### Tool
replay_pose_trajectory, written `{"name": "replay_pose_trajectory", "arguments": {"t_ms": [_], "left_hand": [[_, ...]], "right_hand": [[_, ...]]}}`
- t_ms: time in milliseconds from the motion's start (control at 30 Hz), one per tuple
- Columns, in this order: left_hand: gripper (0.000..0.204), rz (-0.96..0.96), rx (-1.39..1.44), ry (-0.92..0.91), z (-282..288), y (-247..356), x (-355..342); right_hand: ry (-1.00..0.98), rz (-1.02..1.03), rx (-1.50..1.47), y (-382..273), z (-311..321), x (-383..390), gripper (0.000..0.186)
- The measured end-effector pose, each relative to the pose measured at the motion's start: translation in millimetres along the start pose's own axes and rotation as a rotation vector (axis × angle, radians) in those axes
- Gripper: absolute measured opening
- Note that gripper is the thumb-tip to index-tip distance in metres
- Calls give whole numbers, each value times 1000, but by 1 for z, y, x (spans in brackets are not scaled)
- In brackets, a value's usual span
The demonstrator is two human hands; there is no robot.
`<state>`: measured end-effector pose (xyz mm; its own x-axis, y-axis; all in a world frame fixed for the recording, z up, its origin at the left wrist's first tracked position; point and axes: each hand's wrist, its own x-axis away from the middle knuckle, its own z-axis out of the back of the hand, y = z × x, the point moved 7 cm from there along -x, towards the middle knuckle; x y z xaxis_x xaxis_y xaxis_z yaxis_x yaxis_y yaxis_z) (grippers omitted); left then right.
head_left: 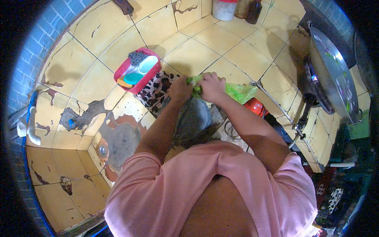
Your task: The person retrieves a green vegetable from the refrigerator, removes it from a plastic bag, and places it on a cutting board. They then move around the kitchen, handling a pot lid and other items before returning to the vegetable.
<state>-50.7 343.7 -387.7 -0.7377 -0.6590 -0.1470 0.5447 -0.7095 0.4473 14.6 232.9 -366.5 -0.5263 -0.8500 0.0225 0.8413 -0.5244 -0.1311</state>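
A green plastic bag (241, 93) is at the near edge of a yellow tiled counter (193, 53), in front of a person in a pink shirt (169, 185). Its long axis runs left to right, slanting slightly toward the person at the right, where its loose, crinkled end points. The right hand (212, 87) grasps the bag near its middle, fingers bent into the plastic. The left hand (181, 90) is curled at the bag's left end; its fingertips are hidden, so I cannot tell whether it grips. Beyond the left forearm, a red tray (118, 74) holds a dark grey scourer (137, 58), a white oval piece (147, 64), a green piece (133, 78) and an orange piece (124, 83). Beside it lies a spotted cloth (152, 93). At the back, a red-and-white tub (224, 10), its contents hidden, stands beside dark bottles (253, 12).
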Motion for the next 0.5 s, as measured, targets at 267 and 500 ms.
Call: {"name": "replay_pose_trajectory", "arguments": {"t_ms": [267,500], "left_hand": [[36,-61,119,62,0,-9,-4],[20,7,1041,85,28,11,3]], "right_hand": [[350,-10,-473,38,14,5,33],[722,146,-514,39,48,29,37]]}}
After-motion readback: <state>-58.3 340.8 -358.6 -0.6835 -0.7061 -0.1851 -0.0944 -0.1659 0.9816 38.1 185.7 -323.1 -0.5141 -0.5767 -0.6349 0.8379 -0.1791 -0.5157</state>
